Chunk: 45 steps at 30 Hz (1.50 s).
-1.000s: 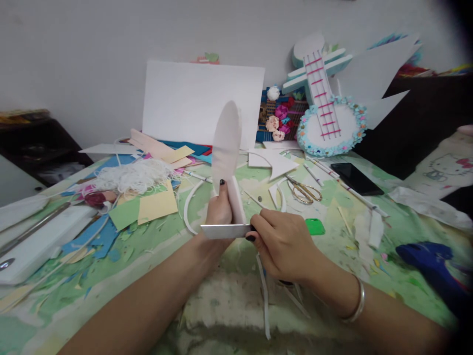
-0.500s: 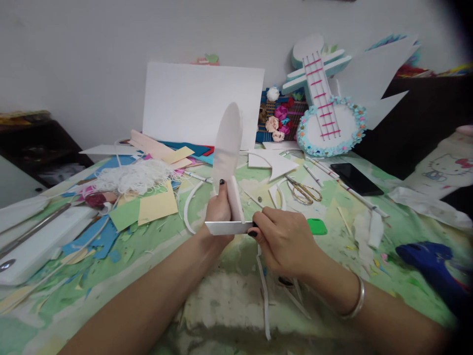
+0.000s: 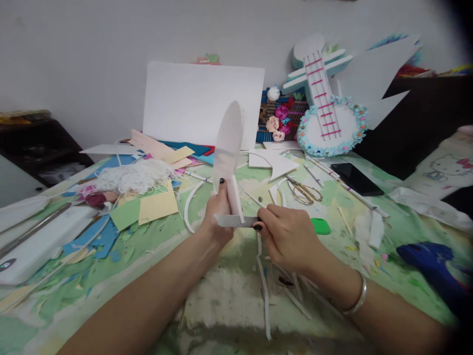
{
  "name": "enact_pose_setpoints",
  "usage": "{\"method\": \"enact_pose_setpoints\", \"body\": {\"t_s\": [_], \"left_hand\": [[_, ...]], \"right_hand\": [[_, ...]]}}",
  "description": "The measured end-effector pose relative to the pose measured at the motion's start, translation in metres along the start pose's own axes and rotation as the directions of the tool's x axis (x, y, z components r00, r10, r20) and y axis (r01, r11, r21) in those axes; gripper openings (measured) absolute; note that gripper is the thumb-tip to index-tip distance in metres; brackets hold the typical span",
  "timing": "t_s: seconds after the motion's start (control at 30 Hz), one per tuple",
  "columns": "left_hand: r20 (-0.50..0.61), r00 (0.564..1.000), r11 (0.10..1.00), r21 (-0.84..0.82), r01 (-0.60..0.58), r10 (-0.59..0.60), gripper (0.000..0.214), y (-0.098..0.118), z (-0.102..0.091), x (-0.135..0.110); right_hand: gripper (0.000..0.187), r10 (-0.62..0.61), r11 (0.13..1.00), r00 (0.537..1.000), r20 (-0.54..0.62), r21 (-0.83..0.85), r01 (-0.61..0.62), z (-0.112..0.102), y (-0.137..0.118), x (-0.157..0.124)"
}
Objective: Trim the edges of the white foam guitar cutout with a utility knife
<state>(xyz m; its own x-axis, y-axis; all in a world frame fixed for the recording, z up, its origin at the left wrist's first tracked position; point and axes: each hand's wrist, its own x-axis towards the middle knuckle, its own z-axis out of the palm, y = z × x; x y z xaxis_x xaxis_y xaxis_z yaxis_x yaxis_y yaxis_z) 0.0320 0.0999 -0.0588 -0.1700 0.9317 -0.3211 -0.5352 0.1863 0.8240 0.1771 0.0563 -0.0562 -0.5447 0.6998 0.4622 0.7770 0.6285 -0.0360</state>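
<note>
My left hand [image 3: 219,212] is closed round the lower part of a white foam board cutout [image 3: 228,138], which stands upright with a rounded top and a narrower strip at its base. In my right hand [image 3: 290,236] is a flat metal blade [image 3: 236,221], pointing left. The blade lies across the strip's lower end, close to my left wrist; its handle is hidden in my fist. White offcut strips [image 3: 264,296] lie on the cloth below my hands.
Gold-handled scissors [image 3: 305,191], a black phone [image 3: 356,179] and a blue glue gun [image 3: 430,266] lie to the right. A white string heap [image 3: 135,175] and coloured paper are at left. Behind stand a white board [image 3: 203,103] and a decorated model guitar [image 3: 327,108].
My right hand and the blade have shifted slightly right and up along the foam piece, and the blade is tilted a little. My left hand has barely moved.
</note>
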Motion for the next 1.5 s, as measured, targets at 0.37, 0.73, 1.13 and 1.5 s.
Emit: {"method": "enact_pose_setpoints", "body": {"t_s": [0.37,0.73,1.13,1.5], "left_hand": [[-0.075,0.997,1.0,0.006,-0.016,0.016,0.043,0.003,0.003,-0.002],[-0.057,0.997,0.998,-0.008,-0.06,0.06,0.042,0.005,0.005,-0.006],[-0.073,0.994,0.995,0.062,-0.078,0.083,0.045,-0.007,0.007,-0.008],[-0.014,0.997,0.997,-0.009,-0.071,0.071,0.044,-0.007,0.004,-0.007]], "right_hand": [[0.029,0.061,0.998,0.997,0.037,-0.027,-0.06,0.0,0.003,0.002],[0.033,0.057,0.998,0.998,0.011,-0.016,-0.056,0.002,0.003,0.002],[0.03,0.021,1.0,1.0,-0.022,0.007,-0.02,0.004,-0.005,0.003],[0.03,0.075,0.997,0.997,0.009,-0.009,-0.075,0.001,-0.003,0.002]]}}
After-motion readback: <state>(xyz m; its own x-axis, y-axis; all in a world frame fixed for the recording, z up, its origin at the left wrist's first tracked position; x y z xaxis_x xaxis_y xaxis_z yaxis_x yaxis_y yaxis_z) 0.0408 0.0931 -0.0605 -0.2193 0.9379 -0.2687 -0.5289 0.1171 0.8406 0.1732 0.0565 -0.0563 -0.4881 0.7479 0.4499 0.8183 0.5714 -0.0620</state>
